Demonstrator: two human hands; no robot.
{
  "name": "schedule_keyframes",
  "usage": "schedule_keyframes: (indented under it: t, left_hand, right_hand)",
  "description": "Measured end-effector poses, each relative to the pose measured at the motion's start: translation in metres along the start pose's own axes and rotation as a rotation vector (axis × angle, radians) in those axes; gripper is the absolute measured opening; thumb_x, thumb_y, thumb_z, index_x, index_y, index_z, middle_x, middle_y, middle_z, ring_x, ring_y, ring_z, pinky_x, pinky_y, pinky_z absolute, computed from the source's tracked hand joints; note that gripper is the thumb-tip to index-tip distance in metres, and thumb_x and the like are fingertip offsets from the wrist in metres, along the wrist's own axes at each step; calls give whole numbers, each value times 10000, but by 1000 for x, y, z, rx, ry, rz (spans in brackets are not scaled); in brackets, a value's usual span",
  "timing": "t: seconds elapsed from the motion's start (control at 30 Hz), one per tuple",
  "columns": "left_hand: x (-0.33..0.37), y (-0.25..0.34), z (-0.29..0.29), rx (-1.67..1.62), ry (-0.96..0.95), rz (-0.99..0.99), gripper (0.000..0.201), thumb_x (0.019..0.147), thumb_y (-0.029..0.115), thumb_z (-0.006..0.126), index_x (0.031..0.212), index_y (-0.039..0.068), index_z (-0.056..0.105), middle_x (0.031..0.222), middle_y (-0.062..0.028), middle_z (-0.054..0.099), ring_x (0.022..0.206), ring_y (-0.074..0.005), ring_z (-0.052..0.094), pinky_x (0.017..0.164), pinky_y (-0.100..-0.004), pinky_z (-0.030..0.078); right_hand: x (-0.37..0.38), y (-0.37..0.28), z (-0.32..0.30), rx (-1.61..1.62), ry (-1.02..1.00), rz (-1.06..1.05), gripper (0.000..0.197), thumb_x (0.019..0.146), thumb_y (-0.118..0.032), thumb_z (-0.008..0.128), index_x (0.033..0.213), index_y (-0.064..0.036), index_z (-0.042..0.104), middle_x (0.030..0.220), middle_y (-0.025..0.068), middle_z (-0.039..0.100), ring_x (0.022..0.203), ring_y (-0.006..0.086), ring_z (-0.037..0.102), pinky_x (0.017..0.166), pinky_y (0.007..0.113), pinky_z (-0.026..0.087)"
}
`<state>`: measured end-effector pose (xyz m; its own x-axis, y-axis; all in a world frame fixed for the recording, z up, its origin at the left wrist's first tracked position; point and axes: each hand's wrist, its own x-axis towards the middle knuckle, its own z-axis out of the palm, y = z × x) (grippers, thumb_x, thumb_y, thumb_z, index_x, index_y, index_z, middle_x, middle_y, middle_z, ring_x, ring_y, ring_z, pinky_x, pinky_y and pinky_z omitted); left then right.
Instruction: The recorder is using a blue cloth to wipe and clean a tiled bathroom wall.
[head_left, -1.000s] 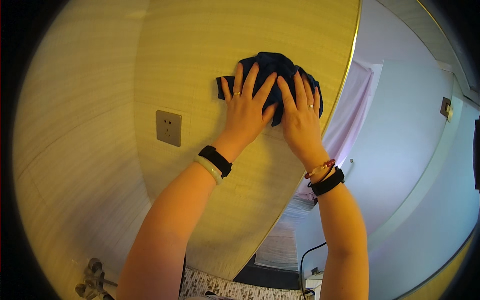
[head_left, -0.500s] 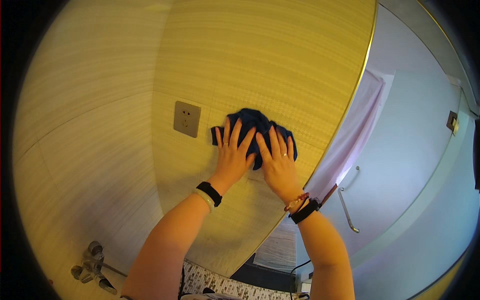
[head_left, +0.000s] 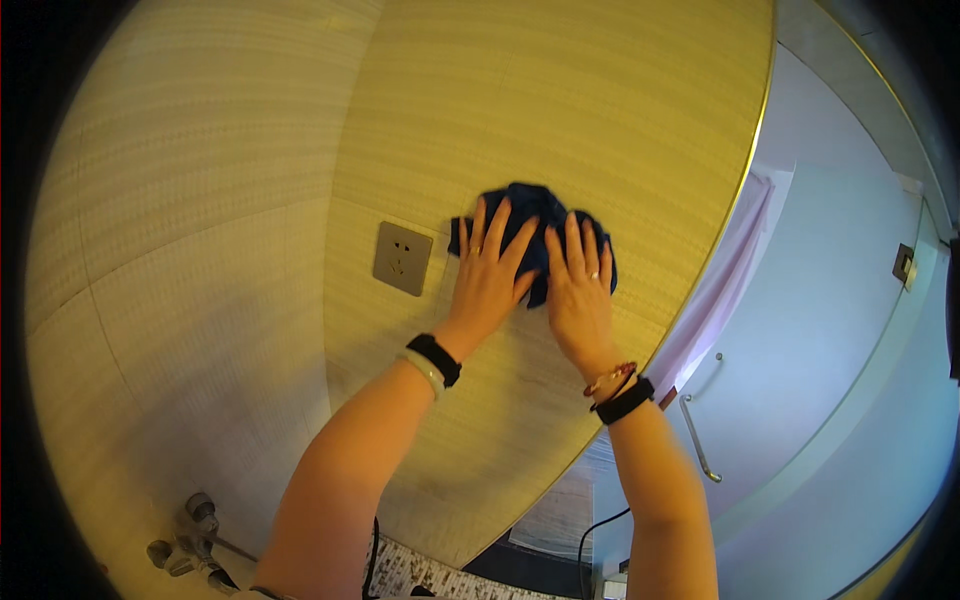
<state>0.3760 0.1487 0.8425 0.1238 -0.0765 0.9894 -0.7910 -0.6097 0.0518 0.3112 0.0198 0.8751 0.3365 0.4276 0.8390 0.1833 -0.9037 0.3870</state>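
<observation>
A bunched dark blue cloth (head_left: 535, 207) lies pressed against the tiled wall (head_left: 540, 110). My left hand (head_left: 488, 275) rests on its left part with the fingers spread. On the right part lies my right hand (head_left: 580, 300), its fingers stretched out flat and slightly apart. Both palms face the wall, and the cloth is partly hidden beneath them. A grey wall socket (head_left: 403, 259) sits just left of my left hand, apart from the cloth.
A second tiled wall (head_left: 190, 250) meets this one at a corner on the left. Metal tap fittings (head_left: 195, 540) stick out at lower left. To the right are a metal-trimmed wall edge, a pink curtain (head_left: 715, 280) and a glass door with a handle (head_left: 697, 440). Mosaic floor shows below.
Both hands and the cloth have moved up the wall, staying pressed on it. The whole view has shifted a little, with the socket now further right and lower.
</observation>
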Motion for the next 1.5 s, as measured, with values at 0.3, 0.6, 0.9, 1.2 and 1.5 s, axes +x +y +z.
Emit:
schedule_keyframes:
  t: [0.3,0.6,0.9,1.2,1.5]
  left_hand:
    - [88,-31,-8,48,191,66,640,792,165,672,1361,133,379,1430,-170,250,1338,-417,192,1063,-576,187]
    - [72,-13,-13,-3,178,-16,652,754,174,696,1335,104,408,1409,-196,268,1312,-446,234,1049,-596,210]
    - [73,-1,-31,-18,-91,21,734,710,133,727,1350,73,371,1414,-210,224,1335,-458,165,1062,-599,177]
    - [74,4,-60,-22,-340,130,667,717,203,716,1316,102,443,1431,-162,260,1338,-429,198,1064,-597,195]
    - [196,-12,-91,125,-278,57,653,741,147,699,1338,205,439,1465,-116,244,1376,-356,144,1050,-628,136]
  right_hand:
    - [91,11,3,-29,238,-33,540,837,-16,419,1369,-99,376,1451,77,320,1334,320,277,1091,511,162]
    - [81,4,-14,2,165,-5,489,854,-55,447,1338,-105,405,1420,77,366,1313,310,315,1086,525,169]
    - [65,-4,-31,46,-59,175,521,835,-72,460,1348,-45,377,1433,127,332,1314,345,300,1089,531,150]
    - [29,-25,-36,139,-123,272,570,803,-43,511,1345,14,345,1434,200,292,1323,379,269,1087,548,134]
    - [159,-5,-62,178,4,321,561,841,-3,411,1387,2,279,1464,199,229,1359,364,201,1097,535,98]
